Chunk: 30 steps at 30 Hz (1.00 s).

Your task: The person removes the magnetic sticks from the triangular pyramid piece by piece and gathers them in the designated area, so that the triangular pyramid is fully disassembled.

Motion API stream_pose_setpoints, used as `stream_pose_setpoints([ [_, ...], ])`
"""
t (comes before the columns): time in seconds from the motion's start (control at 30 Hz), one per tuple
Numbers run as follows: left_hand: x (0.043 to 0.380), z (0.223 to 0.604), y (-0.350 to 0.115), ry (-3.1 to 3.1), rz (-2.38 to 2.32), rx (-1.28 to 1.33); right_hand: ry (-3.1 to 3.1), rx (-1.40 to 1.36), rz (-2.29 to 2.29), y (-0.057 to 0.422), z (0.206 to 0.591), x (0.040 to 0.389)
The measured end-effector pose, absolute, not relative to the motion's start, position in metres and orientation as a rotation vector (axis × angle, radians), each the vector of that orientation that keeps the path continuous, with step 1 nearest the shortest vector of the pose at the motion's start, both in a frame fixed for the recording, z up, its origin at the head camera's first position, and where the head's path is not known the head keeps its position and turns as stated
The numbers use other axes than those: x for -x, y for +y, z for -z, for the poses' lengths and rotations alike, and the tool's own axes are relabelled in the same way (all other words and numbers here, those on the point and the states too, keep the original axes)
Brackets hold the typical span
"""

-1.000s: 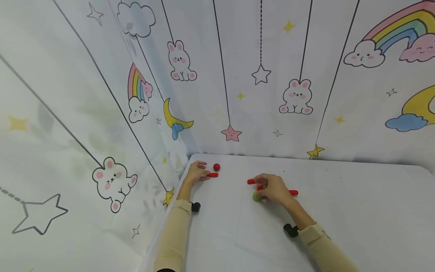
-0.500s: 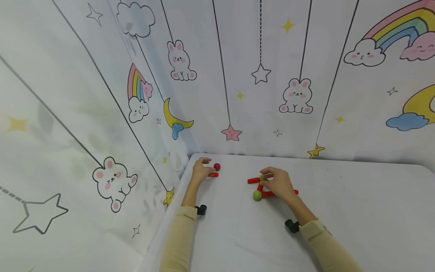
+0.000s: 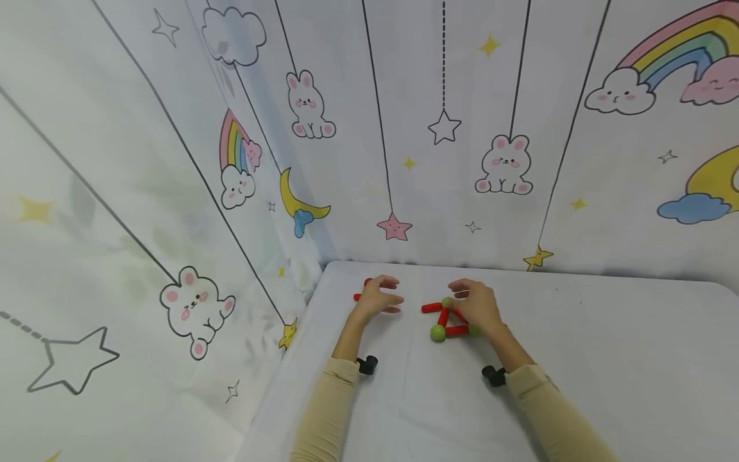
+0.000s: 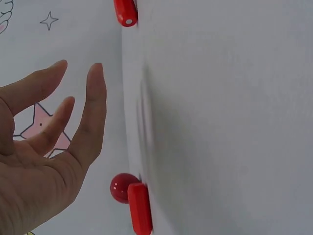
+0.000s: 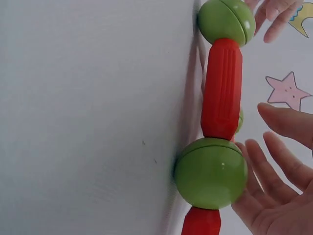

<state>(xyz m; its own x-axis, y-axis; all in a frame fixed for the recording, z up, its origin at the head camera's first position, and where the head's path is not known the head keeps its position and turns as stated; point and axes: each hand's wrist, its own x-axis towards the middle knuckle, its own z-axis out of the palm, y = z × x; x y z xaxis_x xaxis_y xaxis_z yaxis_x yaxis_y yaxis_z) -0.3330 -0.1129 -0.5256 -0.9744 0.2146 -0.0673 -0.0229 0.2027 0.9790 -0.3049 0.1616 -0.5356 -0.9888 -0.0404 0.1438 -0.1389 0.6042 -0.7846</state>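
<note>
Red rods and green balls form a flat triangle on the table. A front-left ball [image 3: 438, 332], a far ball [image 3: 447, 303] and a partly covered right ball [image 3: 475, 330] mark its corners. From the far ball a red rod [image 3: 431, 308] points left, its free end showing in the left wrist view. My right hand [image 3: 478, 308] hovers over the triangle's right side with fingers spread; whether a fingertip touches the far ball is hidden. Left of the triangle, my left hand [image 3: 376, 301] is in the air, fingers loosely bent, holding nothing.
Behind my left hand lie a loose red ball [image 4: 121, 188] and a red rod [image 4: 141, 209], partly covered in the head view. A white patterned curtain [image 3: 404, 128] closes off the table's far and left sides. A white cloth covers the table [image 3: 606, 359].
My left hand has moved right, away from the loose red ball and rod, toward the triangle. My right hand has left the front-left ball, moved back to the far ball, and spread its fingers.
</note>
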Motion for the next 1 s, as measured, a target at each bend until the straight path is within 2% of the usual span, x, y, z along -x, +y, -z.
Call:
stream_pose_setpoints([
  [0.33, 0.334, 0.546, -0.083, 2.185, -1.762, -0.197, -2.758, -0.107, -1.429, 0.161, 0.553, 0.313],
  [0.8, 0.335, 0.546, -0.069, 2.092, -1.784, -0.263, -2.771, -0.130, -1.502, 0.168, 0.553, 0.324],
  [1.0, 0.336, 0.548, -0.066, 2.155, -1.807, -0.215, -2.770, -0.126, -1.548, 0.167, 0.553, 0.325],
])
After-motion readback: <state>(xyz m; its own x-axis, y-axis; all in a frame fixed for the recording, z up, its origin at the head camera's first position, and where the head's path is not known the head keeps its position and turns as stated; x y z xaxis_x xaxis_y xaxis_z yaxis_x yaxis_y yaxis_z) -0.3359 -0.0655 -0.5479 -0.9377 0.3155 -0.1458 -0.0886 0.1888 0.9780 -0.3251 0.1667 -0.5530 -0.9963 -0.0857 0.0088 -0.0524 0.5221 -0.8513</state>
